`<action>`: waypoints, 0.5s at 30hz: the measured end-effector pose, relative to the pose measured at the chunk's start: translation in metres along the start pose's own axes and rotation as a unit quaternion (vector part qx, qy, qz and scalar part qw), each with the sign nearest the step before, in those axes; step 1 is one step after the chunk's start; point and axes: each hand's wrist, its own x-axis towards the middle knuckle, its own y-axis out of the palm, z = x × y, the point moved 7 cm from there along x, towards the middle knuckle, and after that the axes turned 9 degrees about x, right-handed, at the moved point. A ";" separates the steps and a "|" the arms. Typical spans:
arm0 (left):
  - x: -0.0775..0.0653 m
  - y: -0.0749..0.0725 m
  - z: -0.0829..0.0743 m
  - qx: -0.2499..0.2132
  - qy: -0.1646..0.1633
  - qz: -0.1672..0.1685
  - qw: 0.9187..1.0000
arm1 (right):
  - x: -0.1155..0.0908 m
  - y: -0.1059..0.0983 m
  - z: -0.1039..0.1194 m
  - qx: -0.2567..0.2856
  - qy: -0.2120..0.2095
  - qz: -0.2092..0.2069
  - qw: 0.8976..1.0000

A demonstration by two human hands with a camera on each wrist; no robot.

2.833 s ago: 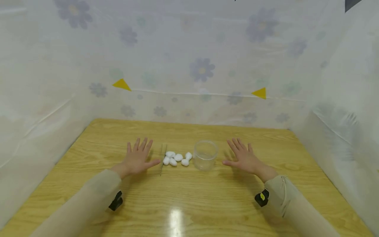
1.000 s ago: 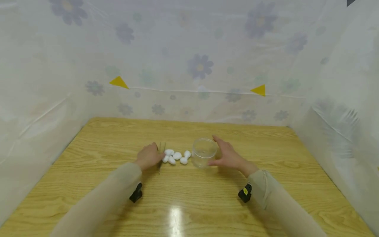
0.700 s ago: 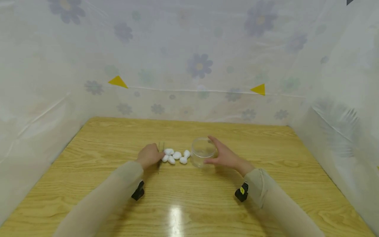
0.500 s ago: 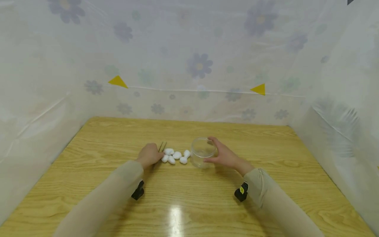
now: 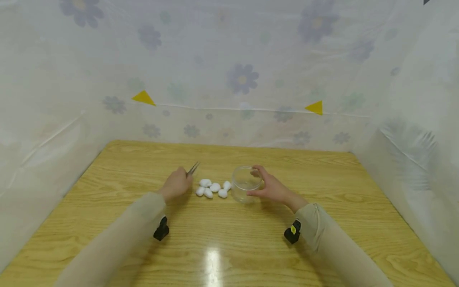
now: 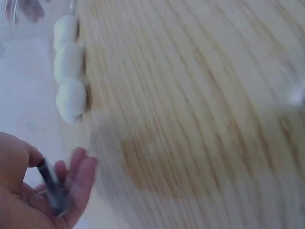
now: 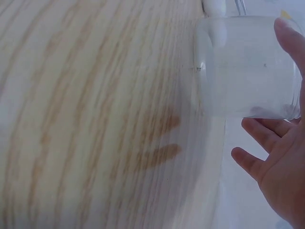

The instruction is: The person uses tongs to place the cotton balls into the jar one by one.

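My left hand holds a pair of metal tweezers, raised over the table with the two tips pointing away and to the right. In the left wrist view the tweezers' dark end lies between thumb and fingers. My right hand grips a clear round jar from its right side, thumb at the front and fingers behind. The jar stands upright with its top uncovered and nothing inside. Several white cotton balls lie between the hands, the rightmost close beside the jar.
The wooden table carries all of this. A flowered white curtain stands behind it, with plain white sheeting at both sides. Black wrist cameras sit under the cuffs.
The left hand has gone from spread flat to picking up the tweezers, lifting them and turning their tips rightward. The right hand has moved left and taken hold of the jar. The cotton balls stay put.
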 end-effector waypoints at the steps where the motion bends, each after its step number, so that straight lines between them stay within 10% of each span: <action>1: 0.000 -0.001 0.001 0.004 0.004 -0.007 1.000 | 0.000 0.000 0.000 0.001 -0.001 0.001 1.000; 15: 0.002 -0.005 0.018 -0.032 0.070 -0.011 0.997 | 0.001 0.000 -0.001 0.020 -0.001 0.008 1.000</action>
